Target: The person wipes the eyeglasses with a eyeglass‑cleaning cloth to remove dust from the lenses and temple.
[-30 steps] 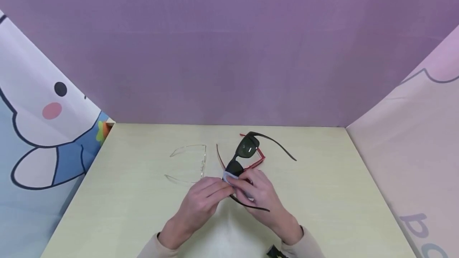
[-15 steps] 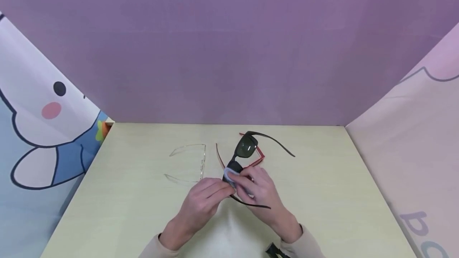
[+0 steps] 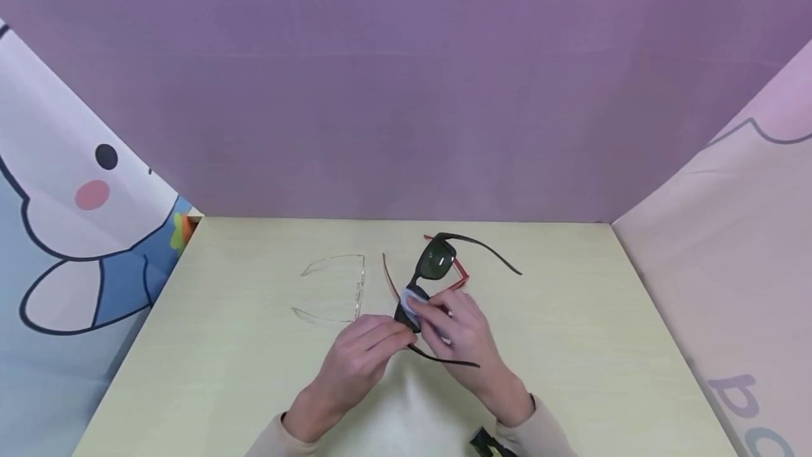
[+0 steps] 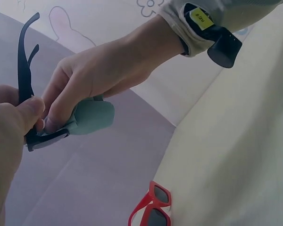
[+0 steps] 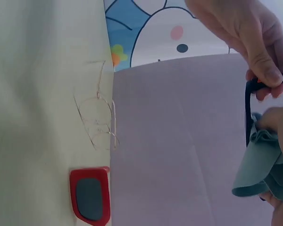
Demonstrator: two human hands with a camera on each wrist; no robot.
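Observation:
Black sunglasses (image 3: 436, 259) with dark green lenses are held up over the table, both temples unfolded. My left hand (image 3: 363, 350) pinches them at the near corner, by the hinge, as the left wrist view shows with thumb and finger on the black temple (image 4: 24, 70). In my right hand (image 3: 466, 337) is a folded pale blue-green cloth (image 5: 258, 165), pinched against the nearer lens. The cloth (image 4: 92, 117) hangs below the right fingers. Part of that lens is hidden behind cloth and fingers.
Thin wire-framed glasses (image 3: 359, 288) lie unfolded on the table (image 3: 254, 372), left of the hands. Red-framed sunglasses (image 3: 459, 277) lie behind the black pair, partly covered by it; their dark lenses (image 5: 89, 198) show in the right wrist view. A purple wall (image 3: 406, 90) stands behind.
My right hand has slid the cloth a little up along the nearer lens toward the bridge, baring the lens's lower part. The left hand and its grip stay nearly in place.

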